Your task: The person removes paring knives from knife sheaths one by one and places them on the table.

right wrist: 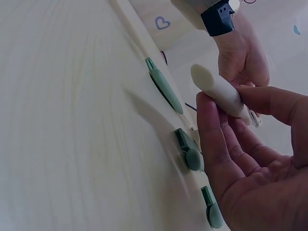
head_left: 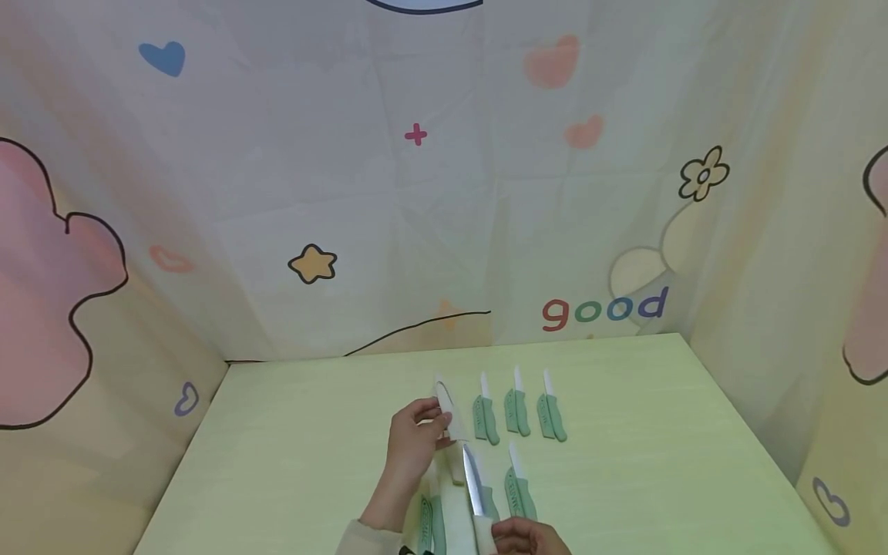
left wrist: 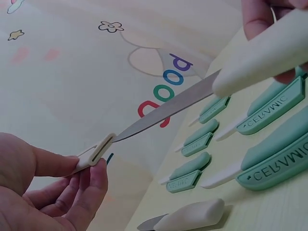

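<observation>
My left hand (head_left: pixel 411 441) pinches a slim white blade sheath (head_left: pixel 448 410) between thumb and fingers, over the table. My right hand (head_left: pixel 529 535) holds a knife (left wrist: pixel 168 109) by its white handle (right wrist: pixel 216 91), with the steel blade pointing away toward the sheath. In the left wrist view the blade's tip meets the slotted end of the sheath (left wrist: pixel 95 153); whether it is inside cannot be told. Below the hands lies another white-handled knife (left wrist: pixel 190 215), partly hidden in the head view by the left hand and sheath.
Several green-handled ceramic knives with white blades lie on the pale green table (head_left: pixel 291 432): a back row including one green knife (head_left: pixel 551 418), and nearer ones, including another green knife (head_left: pixel 520 493). A long white object (head_left: pixel 458 520) lies near the front. A printed curtain (head_left: pixel 347 154) surrounds the table.
</observation>
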Demonstrator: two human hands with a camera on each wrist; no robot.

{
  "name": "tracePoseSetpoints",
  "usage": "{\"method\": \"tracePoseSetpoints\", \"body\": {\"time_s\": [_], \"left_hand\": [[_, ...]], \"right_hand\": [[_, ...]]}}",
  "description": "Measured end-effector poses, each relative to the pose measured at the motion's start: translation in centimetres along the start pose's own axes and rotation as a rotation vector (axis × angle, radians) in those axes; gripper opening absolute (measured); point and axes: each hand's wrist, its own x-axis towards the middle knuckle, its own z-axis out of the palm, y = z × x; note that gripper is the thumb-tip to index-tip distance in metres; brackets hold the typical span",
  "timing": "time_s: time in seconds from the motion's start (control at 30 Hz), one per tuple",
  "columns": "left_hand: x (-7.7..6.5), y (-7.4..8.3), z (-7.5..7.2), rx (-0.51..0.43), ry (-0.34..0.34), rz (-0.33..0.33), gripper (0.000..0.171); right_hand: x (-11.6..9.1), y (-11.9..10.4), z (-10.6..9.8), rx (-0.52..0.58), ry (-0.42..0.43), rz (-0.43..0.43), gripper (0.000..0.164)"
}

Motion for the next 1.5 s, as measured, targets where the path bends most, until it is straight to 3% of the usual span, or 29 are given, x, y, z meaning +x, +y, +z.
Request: {"method": "tracePoseSetpoints", "body": {"time_s": [0.17, 0.3, 0.43, 0.7, 1.0, 1.23, 1.5], "left_hand": [[0.3, -0.1, -0.5, 0.018, 0.058, -0.009, 0.026], [0.1, -0.3, -1.0, 0.027, 0.058, -0.019, 0.027], [-0.8, 0.5, -1.1, 0.022, -0.011, -0.039, 0.029], [-1.8, -1.1, -1.1, 0.06, -0.143, -0.077, 0.033], [-3.8, -1.9, -0.5, 0.071, -0.201, -0.125, 0.034], [-5.0, -2.6, 0.4, 0.058, -0.217, -0.161, 0.032], [-6.6, -2.4, 0.9, 0.043, -0.238, -0.177, 0.026]], "right_hand": [[-0.1, 0.3, -0.6, 0.003, -0.002, -0.007, 0.043], [-0.2, 0.1, -0.7, 0.035, 0.062, 0.032, 0.04], [-0.2, -0.4, -0.6, 0.023, 0.159, 0.077, 0.038], [-0.2, -1.6, -0.7, -0.033, 0.269, 0.084, 0.045], [-0.1, -2.3, -1.2, 0.062, 0.22, -0.043, 0.053], [0.0, -3.3, -1.3, 0.062, 0.245, 0.0, 0.053], [0.3, -4.2, -1.1, 0.028, 0.256, -0.022, 0.055]]}}
